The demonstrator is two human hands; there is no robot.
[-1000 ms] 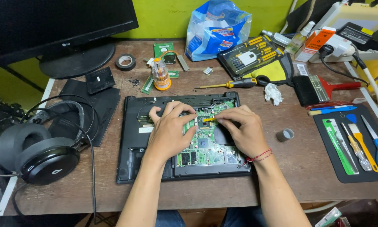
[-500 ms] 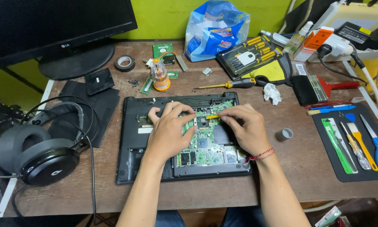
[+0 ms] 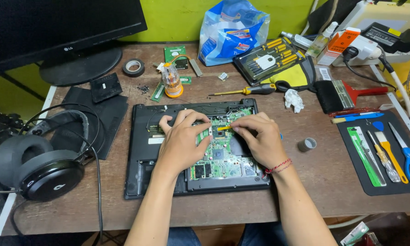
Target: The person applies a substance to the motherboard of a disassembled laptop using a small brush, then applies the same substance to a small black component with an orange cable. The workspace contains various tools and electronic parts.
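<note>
Cluttered wooden desk (image 3: 259, 200) against green wall (image 3: 177, 18), opened laptop (image 3: 141, 150) centred.

left arm: bare, reaching up and forward from the lower edge, wrist straight.
left hand (image 3: 181, 142): palm down, fingers (image 3: 196, 119) curled and pointing right, tips pressed down.
right arm: bare, angled in from the lower right, red thread at the wrist.
right hand (image 3: 259, 139): palm down, fingers pinched together, tips pointing left, close to the left fingertips.
</note>
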